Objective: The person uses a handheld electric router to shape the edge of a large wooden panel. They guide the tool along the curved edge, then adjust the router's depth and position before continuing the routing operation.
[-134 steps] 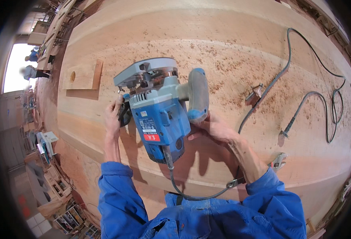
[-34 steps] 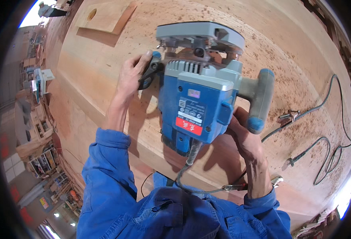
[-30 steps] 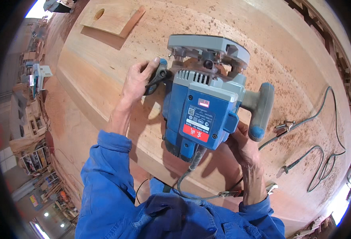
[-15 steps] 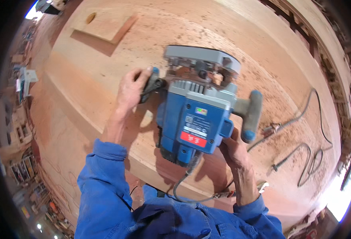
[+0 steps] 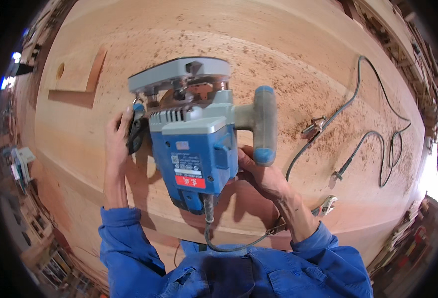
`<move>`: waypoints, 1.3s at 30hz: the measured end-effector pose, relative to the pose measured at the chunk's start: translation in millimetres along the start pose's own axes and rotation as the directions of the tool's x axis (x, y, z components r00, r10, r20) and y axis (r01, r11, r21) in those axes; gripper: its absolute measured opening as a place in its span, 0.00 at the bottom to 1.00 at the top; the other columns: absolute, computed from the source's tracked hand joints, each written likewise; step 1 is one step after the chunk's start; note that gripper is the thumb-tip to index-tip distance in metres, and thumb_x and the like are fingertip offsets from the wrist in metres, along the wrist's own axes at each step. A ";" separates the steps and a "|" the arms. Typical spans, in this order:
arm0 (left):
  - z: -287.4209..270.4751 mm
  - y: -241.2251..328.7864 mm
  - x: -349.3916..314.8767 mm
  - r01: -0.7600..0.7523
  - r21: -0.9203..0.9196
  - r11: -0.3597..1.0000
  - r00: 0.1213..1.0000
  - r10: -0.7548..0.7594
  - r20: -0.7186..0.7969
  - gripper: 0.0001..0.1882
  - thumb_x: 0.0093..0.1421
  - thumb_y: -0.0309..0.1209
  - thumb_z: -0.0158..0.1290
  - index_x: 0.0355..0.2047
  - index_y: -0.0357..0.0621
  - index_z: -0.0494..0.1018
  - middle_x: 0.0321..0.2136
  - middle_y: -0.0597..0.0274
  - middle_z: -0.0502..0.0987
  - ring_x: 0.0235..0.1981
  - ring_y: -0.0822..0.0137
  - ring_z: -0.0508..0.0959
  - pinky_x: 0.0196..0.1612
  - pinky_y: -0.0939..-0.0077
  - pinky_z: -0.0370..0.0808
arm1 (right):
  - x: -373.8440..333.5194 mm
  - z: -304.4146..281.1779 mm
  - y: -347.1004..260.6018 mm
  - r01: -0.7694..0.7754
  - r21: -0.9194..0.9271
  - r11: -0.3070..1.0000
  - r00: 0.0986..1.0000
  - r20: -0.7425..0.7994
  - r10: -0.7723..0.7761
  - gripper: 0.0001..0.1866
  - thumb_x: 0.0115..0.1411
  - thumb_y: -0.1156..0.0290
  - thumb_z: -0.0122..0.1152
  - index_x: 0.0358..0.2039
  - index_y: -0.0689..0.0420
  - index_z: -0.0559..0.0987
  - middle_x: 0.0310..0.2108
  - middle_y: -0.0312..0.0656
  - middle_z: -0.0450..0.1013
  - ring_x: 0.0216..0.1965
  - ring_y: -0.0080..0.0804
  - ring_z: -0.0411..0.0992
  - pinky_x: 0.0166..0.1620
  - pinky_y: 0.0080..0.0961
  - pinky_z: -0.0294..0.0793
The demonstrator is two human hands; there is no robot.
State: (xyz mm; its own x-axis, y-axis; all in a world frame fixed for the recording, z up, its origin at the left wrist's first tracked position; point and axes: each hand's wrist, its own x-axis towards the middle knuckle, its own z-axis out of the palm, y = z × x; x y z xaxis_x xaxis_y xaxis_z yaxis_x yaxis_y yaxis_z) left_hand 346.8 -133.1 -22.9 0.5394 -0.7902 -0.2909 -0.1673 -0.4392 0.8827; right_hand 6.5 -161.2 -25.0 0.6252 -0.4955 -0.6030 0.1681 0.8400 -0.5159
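Observation:
A blue and grey plunge router (image 5: pixel 194 149) is raised over the wooden worktop (image 5: pixel 298 64), tipped so that its grey base plate points away from me. My left hand (image 5: pixel 117 141) is closed around its left side handle. Against the right side of the motor housing, my right hand (image 5: pixel 258 174) supports the tool, its fingers partly hidden behind the body. The right side handle (image 5: pixel 265 126), grey with blue ends, has no hand on it. From the motor's near end a dark cord (image 5: pixel 210 233) loops down past my jacket and to the right.
A square wooden block with a round hole (image 5: pixel 75 74) lies at the far left. Wood chips are scattered over the worktop. To the right are a coiled cable with a plug (image 5: pixel 345 166), a small metal piece (image 5: pixel 314 127) and a wrench-like tool (image 5: pixel 328 204) by my right forearm.
The router has shifted left in the view and turned, showing more of its right side. Both hands have stayed on it. My view has also turned, so the worktop's contents appear shifted left.

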 end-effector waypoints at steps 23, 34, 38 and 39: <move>3.2 33.6 -7.5 0.045 -0.257 0.965 0.997 -0.029 0.068 0.15 0.69 0.35 0.50 0.48 0.37 0.74 0.41 0.60 0.79 0.39 0.73 0.78 0.43 0.79 0.76 | 32.6 10.6 -109.2 0.451 -0.616 0.647 0.830 0.022 -0.557 0.35 0.70 0.42 0.47 0.65 0.57 0.69 0.62 0.46 0.68 0.62 0.37 0.66 0.63 0.34 0.64; 32.4 51.4 30.5 -0.051 -0.412 0.910 0.912 0.210 0.352 0.35 0.65 0.52 0.42 0.57 0.31 0.71 0.58 0.45 0.73 0.59 0.56 0.71 0.64 0.60 0.64 | 59.8 -17.6 -110.4 0.532 -0.583 0.614 0.818 0.167 -0.550 0.48 0.61 0.28 0.46 0.62 0.62 0.71 0.61 0.50 0.69 0.64 0.39 0.65 0.68 0.40 0.57; 41.0 64.1 17.3 -0.094 -0.451 0.888 0.922 0.249 0.298 0.33 0.66 0.50 0.41 0.56 0.31 0.72 0.57 0.44 0.74 0.59 0.56 0.72 0.65 0.61 0.63 | 55.9 -11.2 -111.4 0.473 -0.576 0.667 0.852 0.105 -0.513 0.50 0.60 0.27 0.47 0.60 0.65 0.72 0.60 0.51 0.70 0.63 0.42 0.65 0.67 0.40 0.57; 42.4 66.8 16.4 -0.106 -0.449 0.887 0.928 0.250 0.275 0.33 0.67 0.50 0.41 0.55 0.31 0.72 0.56 0.44 0.74 0.58 0.56 0.72 0.65 0.61 0.63 | 58.9 -10.9 -111.1 0.480 -0.555 0.680 0.850 0.103 -0.516 0.51 0.60 0.27 0.47 0.59 0.66 0.72 0.59 0.52 0.70 0.63 0.43 0.66 0.67 0.40 0.57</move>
State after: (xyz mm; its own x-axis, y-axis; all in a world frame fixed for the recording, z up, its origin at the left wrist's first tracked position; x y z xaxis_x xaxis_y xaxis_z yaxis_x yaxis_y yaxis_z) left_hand 309.5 -193.5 15.6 0.2318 -0.9610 -0.1509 0.1651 -0.1140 0.9797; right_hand 16.4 -286.0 -9.8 0.5230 -0.8323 -0.1837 -0.0083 0.2105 -0.9776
